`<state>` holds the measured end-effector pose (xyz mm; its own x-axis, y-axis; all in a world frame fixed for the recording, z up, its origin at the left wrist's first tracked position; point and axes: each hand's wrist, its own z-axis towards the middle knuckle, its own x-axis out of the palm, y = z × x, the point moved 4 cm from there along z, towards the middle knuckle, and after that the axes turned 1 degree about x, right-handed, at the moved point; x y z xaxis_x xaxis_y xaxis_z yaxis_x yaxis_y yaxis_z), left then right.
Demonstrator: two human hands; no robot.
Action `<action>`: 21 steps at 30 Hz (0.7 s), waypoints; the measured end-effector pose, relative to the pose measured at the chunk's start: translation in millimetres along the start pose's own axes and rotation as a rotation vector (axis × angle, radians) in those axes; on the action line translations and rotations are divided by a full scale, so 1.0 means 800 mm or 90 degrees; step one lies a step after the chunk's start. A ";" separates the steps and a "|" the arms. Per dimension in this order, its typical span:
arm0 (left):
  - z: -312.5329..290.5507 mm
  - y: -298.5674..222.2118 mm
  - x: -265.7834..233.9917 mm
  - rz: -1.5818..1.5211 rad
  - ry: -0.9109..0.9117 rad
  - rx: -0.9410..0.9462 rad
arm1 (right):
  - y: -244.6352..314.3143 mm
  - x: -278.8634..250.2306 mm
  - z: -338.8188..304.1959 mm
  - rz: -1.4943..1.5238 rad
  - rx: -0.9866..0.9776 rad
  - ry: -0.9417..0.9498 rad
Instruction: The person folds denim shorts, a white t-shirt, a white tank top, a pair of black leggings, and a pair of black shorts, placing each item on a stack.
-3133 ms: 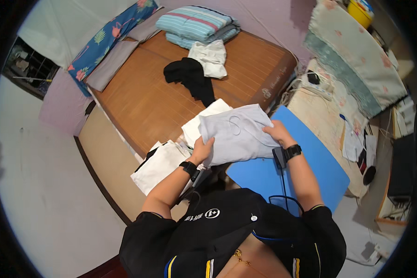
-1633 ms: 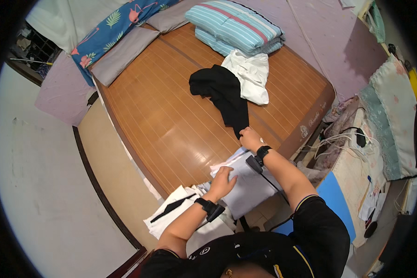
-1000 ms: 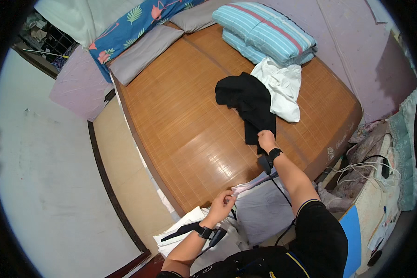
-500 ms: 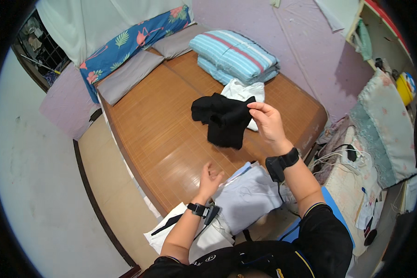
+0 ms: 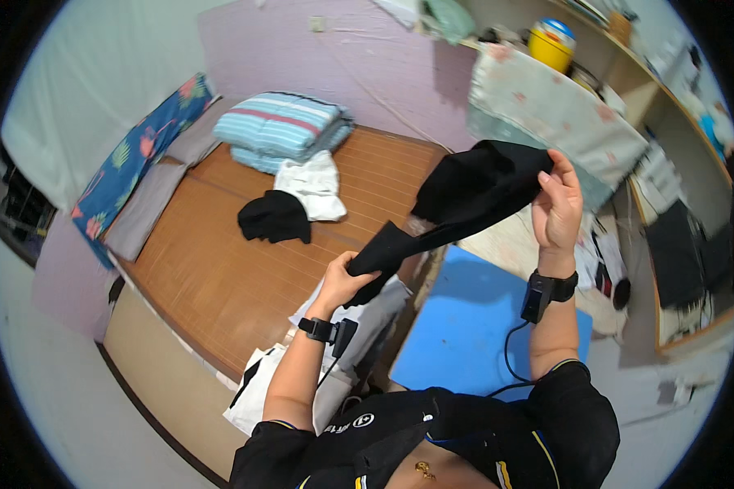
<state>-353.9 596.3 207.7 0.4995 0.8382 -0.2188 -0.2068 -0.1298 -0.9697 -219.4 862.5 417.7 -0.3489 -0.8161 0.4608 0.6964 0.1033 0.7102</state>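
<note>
Blk garment (image 5: 485, 183) lifted higher, now gripped by L fingers (image 5: 357, 281) + R fingers (image 5: 564, 171)

The brown bed (image 5: 187, 277) is carrying a folded striped quilt (image 5: 281, 126), a crumpled white garment (image 5: 316, 189) and a bunched black garment (image 5: 273, 218) that is touching the white one; two grey pillows (image 5: 143, 212) are lying along its left end.
</note>
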 end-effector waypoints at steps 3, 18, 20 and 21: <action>-0.014 -0.022 0.073 0.018 0.182 -0.066 | 0.069 -0.124 -0.049 -0.030 0.012 -0.094; -0.065 0.010 0.290 0.297 0.353 0.039 | 0.082 -0.485 -0.499 -0.557 0.611 -0.490; -0.075 0.009 0.291 0.335 0.332 0.058 | 0.080 -0.500 -0.526 -0.672 0.593 -0.466; -0.077 0.015 0.288 0.331 0.328 0.045 | 0.086 -0.501 -0.529 -0.667 0.582 -0.502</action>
<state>-189.1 755.5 139.0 0.6497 0.3205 -0.6893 -0.5705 -0.3937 -0.7208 233.4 956.0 56.8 -0.8333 -0.2882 -0.4718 -0.5397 0.2387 0.8073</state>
